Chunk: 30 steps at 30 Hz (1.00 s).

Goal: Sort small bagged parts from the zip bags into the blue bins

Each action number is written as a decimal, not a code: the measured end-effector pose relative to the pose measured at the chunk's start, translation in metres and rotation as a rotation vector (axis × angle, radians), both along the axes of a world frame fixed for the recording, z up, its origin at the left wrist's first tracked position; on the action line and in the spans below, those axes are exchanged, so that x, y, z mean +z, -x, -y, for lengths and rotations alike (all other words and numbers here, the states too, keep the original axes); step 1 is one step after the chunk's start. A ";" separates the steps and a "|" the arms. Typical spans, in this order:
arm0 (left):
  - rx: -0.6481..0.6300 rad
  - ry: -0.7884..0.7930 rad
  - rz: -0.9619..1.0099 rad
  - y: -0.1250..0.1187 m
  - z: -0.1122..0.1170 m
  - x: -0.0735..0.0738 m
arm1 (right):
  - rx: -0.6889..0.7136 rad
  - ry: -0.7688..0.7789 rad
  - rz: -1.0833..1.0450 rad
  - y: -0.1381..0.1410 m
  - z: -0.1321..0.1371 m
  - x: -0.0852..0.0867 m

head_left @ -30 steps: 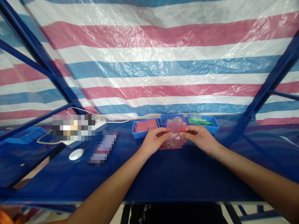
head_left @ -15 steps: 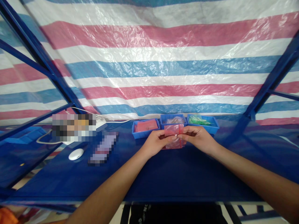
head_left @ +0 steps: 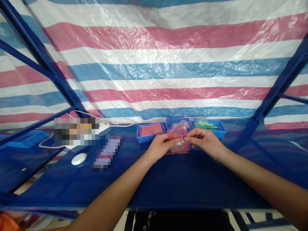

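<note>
A small pink translucent plastic bag (head_left: 178, 145) is held upright just above the blue table (head_left: 168, 179). My left hand (head_left: 160, 147) pinches its top edge from the left, fingers closed on it. My right hand (head_left: 204, 140) pinches the same top edge from the right, its fingertips almost touching those of the left. Something pale shows faintly through the bag's lower part.
Three small blue trays stand in a row behind the hands: one with pink bags (head_left: 150, 130), a middle one (head_left: 179, 122) with clear pieces, and one with green pieces (head_left: 209, 124). A white round object (head_left: 79, 158) and white cables (head_left: 106, 123) lie at the left. A striped tarp hangs behind.
My hands have drawn closer together along the bag's top edge, and the bag has sunk slightly. The trays and the rest have not moved.
</note>
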<state>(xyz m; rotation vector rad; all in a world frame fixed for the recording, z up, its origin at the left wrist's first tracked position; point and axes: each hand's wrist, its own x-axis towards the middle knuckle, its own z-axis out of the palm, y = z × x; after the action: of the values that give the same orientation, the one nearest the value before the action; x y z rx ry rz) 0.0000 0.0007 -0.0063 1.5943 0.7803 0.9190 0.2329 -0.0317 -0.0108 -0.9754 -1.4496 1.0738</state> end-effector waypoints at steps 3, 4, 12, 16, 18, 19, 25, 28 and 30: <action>-0.042 0.027 -0.007 0.001 0.001 0.000 | 0.018 0.020 -0.012 0.001 0.001 0.002; -0.054 0.029 -0.008 0.001 0.001 0.000 | 0.024 0.024 -0.010 0.001 0.002 0.002; 0.081 -0.024 0.019 0.001 -0.003 0.001 | -0.016 0.010 -0.034 0.000 0.001 0.003; 0.079 -0.017 0.009 0.001 -0.002 0.001 | 0.066 0.038 -0.008 0.001 -0.001 -0.002; 0.067 -0.026 0.013 0.001 -0.001 0.002 | 0.075 0.042 -0.001 0.002 -0.002 -0.004; 0.058 -0.025 0.021 0.001 0.000 0.002 | 0.065 0.039 -0.002 0.002 -0.003 -0.005; 0.046 0.010 0.059 0.002 -0.001 0.003 | 0.001 0.017 -0.025 -0.002 -0.003 -0.003; 0.050 -0.016 0.079 0.002 -0.004 0.000 | 0.021 0.001 -0.004 -0.002 -0.003 -0.002; 0.063 -0.020 0.121 0.002 -0.007 -0.001 | 0.026 -0.012 0.004 -0.002 -0.002 -0.001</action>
<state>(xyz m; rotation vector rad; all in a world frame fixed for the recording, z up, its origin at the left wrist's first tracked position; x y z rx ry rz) -0.0019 0.0075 -0.0074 1.5231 0.7415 1.0611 0.2345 -0.0293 -0.0120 -0.9531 -1.4735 1.0813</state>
